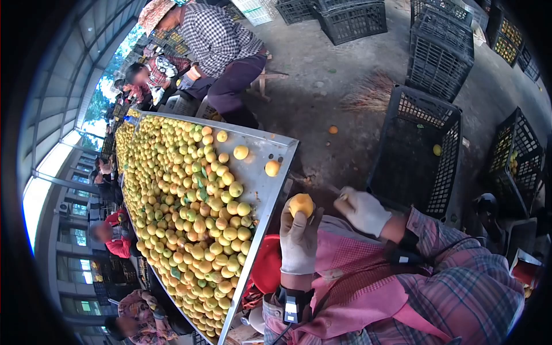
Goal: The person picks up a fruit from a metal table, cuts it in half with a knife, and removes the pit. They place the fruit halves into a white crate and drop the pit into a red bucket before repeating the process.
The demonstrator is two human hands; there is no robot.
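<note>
My left hand [299,241], in a pale glove, has its fingers closed around a round yellow-orange fruit [301,204], held up near the corner of the metal table. To its right, my gloved right hand [365,211] is closed on what looks like a small knife [333,190] with a thin blade, pointing toward the fruit; the blade is blurred. A large heap of yellow-green to orange fruit [190,224], with some green leaves among it, covers most of the metal table [259,150] on the left. Two loose fruits lie near the table's corner.
A black plastic crate [415,155] with one fruit inside stands on the floor beyond my right hand. Stacked crates [441,52] and a twig broom [371,92] lie farther back. A red basin [266,264] is beside the table. A person in a checked shirt [215,37] sits across.
</note>
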